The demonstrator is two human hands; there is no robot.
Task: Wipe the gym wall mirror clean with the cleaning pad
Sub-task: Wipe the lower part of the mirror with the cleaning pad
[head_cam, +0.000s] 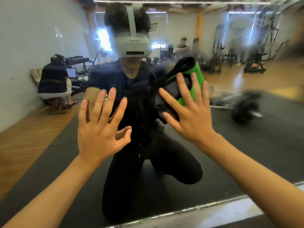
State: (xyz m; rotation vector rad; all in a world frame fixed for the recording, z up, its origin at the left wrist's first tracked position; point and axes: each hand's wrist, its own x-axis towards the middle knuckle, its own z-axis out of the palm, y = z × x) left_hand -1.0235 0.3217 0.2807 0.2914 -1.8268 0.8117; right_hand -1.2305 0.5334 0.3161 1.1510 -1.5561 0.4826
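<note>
The gym wall mirror [49,145] fills the view and shows my kneeling reflection in a headset. My left hand [100,129] is flat against the glass with its fingers spread, holding nothing. My right hand [189,112] presses the cleaning pad [198,74] against the mirror with straight, spread fingers. The pad is green with a black strap and a dark grey wiping side. Hazy smears lie on the glass at the upper right [256,38] and beside the reflected headset [102,38].
The mirror's metal bottom edge [189,209] runs along the lower right. In the reflection I see black floor mats, wooden flooring, a seated person at a laptop [54,81] on the left, and gym machines [251,55] and a barbell [245,106] on the right.
</note>
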